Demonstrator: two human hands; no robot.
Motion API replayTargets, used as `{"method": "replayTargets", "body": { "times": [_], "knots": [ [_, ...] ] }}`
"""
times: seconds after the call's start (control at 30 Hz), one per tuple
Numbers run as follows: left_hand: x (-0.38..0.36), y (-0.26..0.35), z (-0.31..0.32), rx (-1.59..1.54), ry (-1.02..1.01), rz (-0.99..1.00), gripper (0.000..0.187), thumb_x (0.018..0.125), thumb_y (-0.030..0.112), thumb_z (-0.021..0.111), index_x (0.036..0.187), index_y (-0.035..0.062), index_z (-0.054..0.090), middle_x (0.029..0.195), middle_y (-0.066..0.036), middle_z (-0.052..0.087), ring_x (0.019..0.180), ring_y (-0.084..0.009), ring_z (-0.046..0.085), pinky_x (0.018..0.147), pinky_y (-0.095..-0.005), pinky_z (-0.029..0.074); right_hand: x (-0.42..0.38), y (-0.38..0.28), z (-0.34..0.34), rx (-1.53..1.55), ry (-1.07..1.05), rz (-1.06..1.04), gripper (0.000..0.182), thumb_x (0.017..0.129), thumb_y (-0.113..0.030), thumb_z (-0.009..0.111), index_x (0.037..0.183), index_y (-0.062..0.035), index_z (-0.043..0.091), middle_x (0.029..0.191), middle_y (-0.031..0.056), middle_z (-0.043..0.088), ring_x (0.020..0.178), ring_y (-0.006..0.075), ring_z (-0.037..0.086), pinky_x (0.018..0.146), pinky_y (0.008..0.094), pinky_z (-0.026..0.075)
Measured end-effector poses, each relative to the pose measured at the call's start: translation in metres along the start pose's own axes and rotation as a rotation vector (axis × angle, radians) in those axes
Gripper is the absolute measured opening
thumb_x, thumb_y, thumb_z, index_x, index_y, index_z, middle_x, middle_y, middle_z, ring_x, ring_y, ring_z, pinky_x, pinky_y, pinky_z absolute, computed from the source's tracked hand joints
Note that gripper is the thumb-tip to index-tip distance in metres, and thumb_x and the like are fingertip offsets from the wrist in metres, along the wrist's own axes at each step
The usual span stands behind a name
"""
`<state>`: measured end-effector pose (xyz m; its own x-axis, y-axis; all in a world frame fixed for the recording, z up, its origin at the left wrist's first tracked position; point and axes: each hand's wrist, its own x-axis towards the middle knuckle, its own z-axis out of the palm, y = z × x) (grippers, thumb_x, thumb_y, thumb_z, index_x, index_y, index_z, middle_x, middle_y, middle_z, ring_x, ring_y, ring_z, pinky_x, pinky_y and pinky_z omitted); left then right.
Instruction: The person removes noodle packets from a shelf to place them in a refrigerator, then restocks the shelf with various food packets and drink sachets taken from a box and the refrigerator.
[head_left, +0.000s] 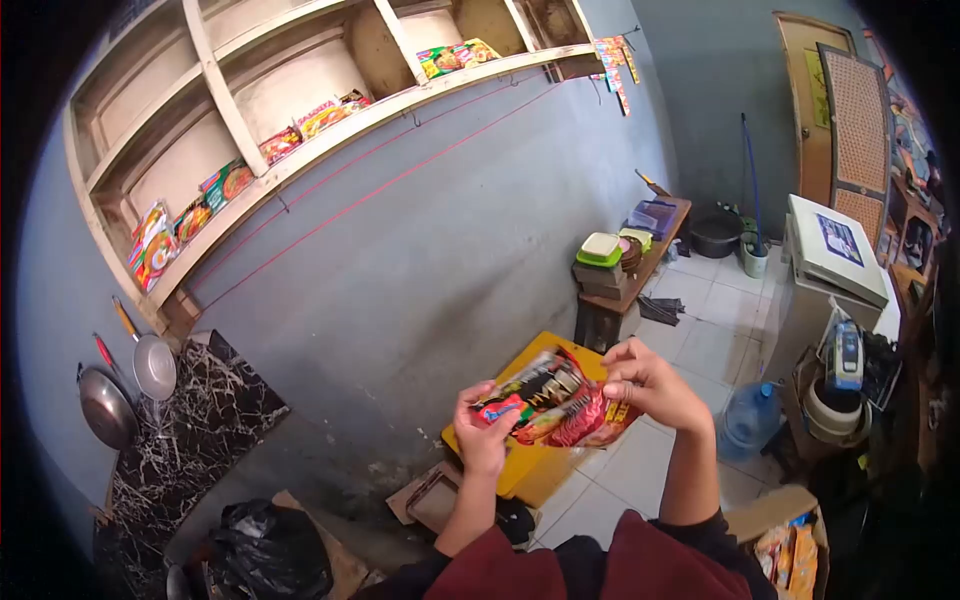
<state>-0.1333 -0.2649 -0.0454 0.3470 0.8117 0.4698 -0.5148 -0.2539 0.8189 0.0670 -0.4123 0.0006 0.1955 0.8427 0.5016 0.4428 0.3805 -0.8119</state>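
Observation:
In the middle of the head view, a black and red instant noodle packet (555,395) is held up between my two hands. My left hand (484,438) grips its left end, thumb on the front and fingers behind. At the upper right edge, my right hand (655,385) pinches the wrapper between thumb and fingers. Pink and red areas with a food picture cover the lower right of the packet. Behind and below it, in this view, is a yellow stool top (527,468).
A wooden wall shelf (330,145) holds several noodle packets (235,182). At lower right stands a cardboard box (768,515) with orange packets. A blue water jug (750,420), a white chest freezer (815,290) and a low bench (655,250) stand to the right. A black plastic bag (270,550) lies lower left.

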Motion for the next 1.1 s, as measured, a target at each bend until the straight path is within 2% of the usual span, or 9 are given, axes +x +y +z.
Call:
{"method": "replayTargets", "body": {
  "times": [0.1, 0.37, 0.5, 0.53, 0.63, 0.83, 0.87, 1.0, 1.1],
  "knots": [
    [0.034, -0.032, 0.036, -0.126, -0.012, 0.058, 0.045, 0.06, -0.009, 0.07, 0.097, 0.0048, 0.05, 0.104, -0.006, 0.049, 0.097, -0.0151, 0.049, 0.087, -0.0285, 0.039, 0.017, 0.03, -0.007, -0.02, 0.143, 0.071, 0.021, 0.076, -0.021, 0.065, 0.081, -0.0008, 0.062, 0.121, 0.0142, 0.043, 0.1, 0.023, 0.049, 0.081, 0.0326, 0.04],
    [0.184, -0.079, 0.086, -0.013, -0.251, 0.176, 0.044, 0.072, 0.005, 0.068, 0.111, 0.0012, 0.048, 0.11, -0.007, 0.048, 0.102, -0.0145, 0.046, 0.088, -0.0282, 0.038, 0.145, 0.078, -0.072, -0.048, 0.307, -0.165, 0.01, 0.075, -0.004, 0.061, 0.083, 0.0023, 0.063, 0.097, 0.0149, 0.06, 0.081, 0.02, 0.059, 0.07, 0.0275, 0.046],
    [0.278, -0.083, 0.093, 0.284, -0.455, 0.256, 0.088, 0.074, 0.01, 0.068, 0.137, 0.0081, 0.006, 0.114, -0.01, 0.046, 0.101, -0.0174, 0.049, 0.085, -0.0308, 0.042, 0.245, 0.08, -0.106, -0.01, 0.214, -0.239, 0.012, 0.076, -0.007, 0.062, 0.083, 0.0023, 0.063, 0.086, 0.0124, 0.062, 0.077, 0.0179, 0.058, 0.07, 0.0273, 0.045],
    [0.291, -0.068, 0.099, 0.191, -0.503, 0.051, 0.107, 0.067, 0.003, 0.072, 0.136, 0.0171, -0.01, 0.114, -0.01, 0.045, 0.102, -0.0192, 0.049, 0.081, -0.0351, 0.047, 0.269, 0.077, -0.116, -0.028, 0.163, -0.295, 0.013, 0.077, -0.009, 0.062, 0.082, 0.0027, 0.063, 0.083, 0.0117, 0.062, 0.075, 0.0173, 0.058, 0.069, 0.0265, 0.044],
    [0.35, -0.029, 0.113, 0.091, -0.323, 0.398, 0.117, 0.057, -0.007, 0.075, 0.136, 0.0209, -0.007, 0.113, -0.012, 0.045, 0.097, -0.0218, 0.052, 0.08, -0.0386, 0.049, 0.343, 0.054, -0.137, 0.054, 0.024, -0.388, 0.014, 0.078, -0.009, 0.061, 0.08, 0.0045, 0.062, 0.077, 0.0125, 0.06, 0.071, 0.0176, 0.056, 0.066, 0.027, 0.043],
    [0.491, 0.119, 0.11, 0.442, 0.082, 1.045, 0.061, 0.077, 0.003, 0.062, 0.124, 0.0056, 0.023, 0.11, -0.016, 0.05, 0.089, -0.0169, 0.055, 0.073, -0.026, 0.049, 0.511, -0.056, -0.095, -0.179, 0.623, -1.277, 0.018, 0.075, -0.017, 0.057, 0.069, -0.0005, 0.062, 0.067, 0.0191, 0.056, 0.064, 0.0355, 0.055, 0.055, 0.0392, 0.044],
    [0.512, 0.144, 0.108, 0.489, 0.117, 1.091, 0.059, 0.078, 0.005, 0.062, 0.123, 0.0029, 0.023, 0.106, -0.016, 0.053, 0.089, -0.0164, 0.055, 0.072, -0.024, 0.049, 0.538, -0.076, -0.086, -0.186, 0.598, -1.196, 0.019, 0.076, -0.019, 0.059, 0.076, -0.0003, 0.063, 0.074, 0.0194, 0.059, 0.069, 0.0325, 0.058, 0.059, 0.0373, 0.045],
    [0.621, 0.232, 0.013, 1.036, 0.222, 0.964, 0.051, 0.075, 0.007, 0.065, 0.116, 0.0011, 0.035, 0.104, -0.017, 0.053, 0.087, -0.0178, 0.057, 0.07, -0.028, 0.05, 0.612, -0.127, -0.05, -0.221, 0.512, -0.752, 0.02, 0.076, -0.016, 0.056, 0.082, 0.0025, 0.061, 0.086, 0.0225, 0.06, 0.081, 0.0307, 0.06, 0.07, 0.036, 0.049],
    [0.664, 0.239, -0.041, 0.485, -0.016, 0.246, 0.054, 0.07, 0.019, 0.069, 0.116, 0.006, 0.042, 0.107, -0.015, 0.054, 0.085, -0.0214, 0.059, 0.07, -0.0385, 0.051, 0.658, -0.133, -0.019, -0.199, 0.403, -0.523, 0.024, 0.076, -0.017, 0.055, 0.089, 0.0008, 0.063, 0.096, 0.0224, 0.06, 0.092, 0.0337, 0.058, 0.078, 0.0377, 0.047]
  ]
}}
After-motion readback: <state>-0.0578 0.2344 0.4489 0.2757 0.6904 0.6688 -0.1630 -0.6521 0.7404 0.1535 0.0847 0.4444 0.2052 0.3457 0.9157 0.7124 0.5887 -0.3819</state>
